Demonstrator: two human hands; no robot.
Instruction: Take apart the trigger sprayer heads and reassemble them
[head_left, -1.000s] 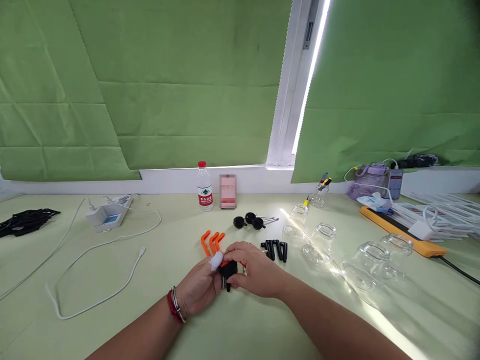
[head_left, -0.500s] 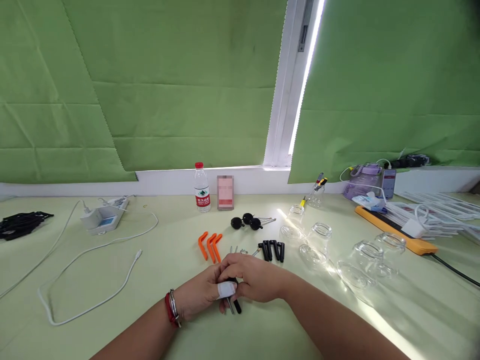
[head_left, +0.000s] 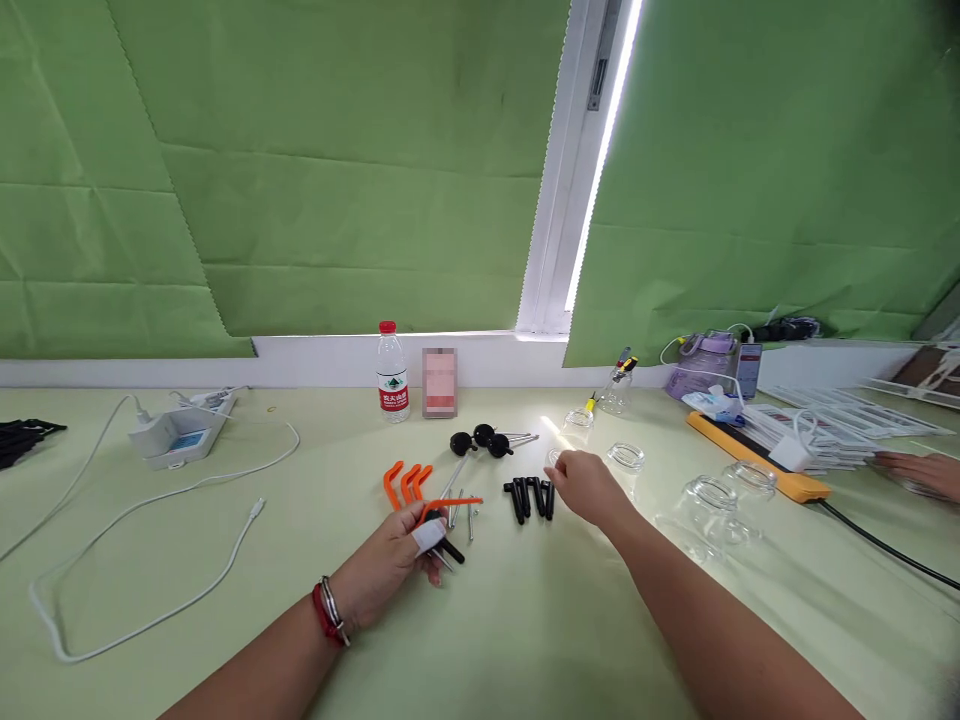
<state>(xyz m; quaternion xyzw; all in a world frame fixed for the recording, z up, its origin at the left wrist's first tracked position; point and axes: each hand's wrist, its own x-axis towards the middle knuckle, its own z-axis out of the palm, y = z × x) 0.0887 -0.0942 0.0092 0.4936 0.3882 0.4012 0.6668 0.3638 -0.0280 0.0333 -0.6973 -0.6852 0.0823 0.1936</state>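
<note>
My left hand (head_left: 386,560) is closed around a small bundle: an orange angled piece (head_left: 465,501), a black handle-like piece (head_left: 452,550) and a thin metal rod. White tape covers its thumb. My right hand (head_left: 589,487) is stretched forward, fingers curled down beside a clear glass jar (head_left: 579,416); what they pinch, if anything, is hidden. Between my hands lie several black L-shaped pieces (head_left: 531,497) and metal screws (head_left: 471,520). Several more orange pieces (head_left: 407,482) lie beyond my left hand. Black round-headed pieces with metal rods (head_left: 484,436) lie farther back.
A water bottle (head_left: 392,375) and a phone-like panel (head_left: 439,383) stand against the wall. More glass jars (head_left: 711,505) stand at right, near an orange-and-black power strip (head_left: 757,460). White cable (head_left: 255,510) loops across the left. Another person's hand (head_left: 926,472) rests at the far right.
My hands have moved apart. The right one has gone forward and right to the glass jar; the left stays back with the bundle, its orange piece now showing. Another person's hand has come into view.
</note>
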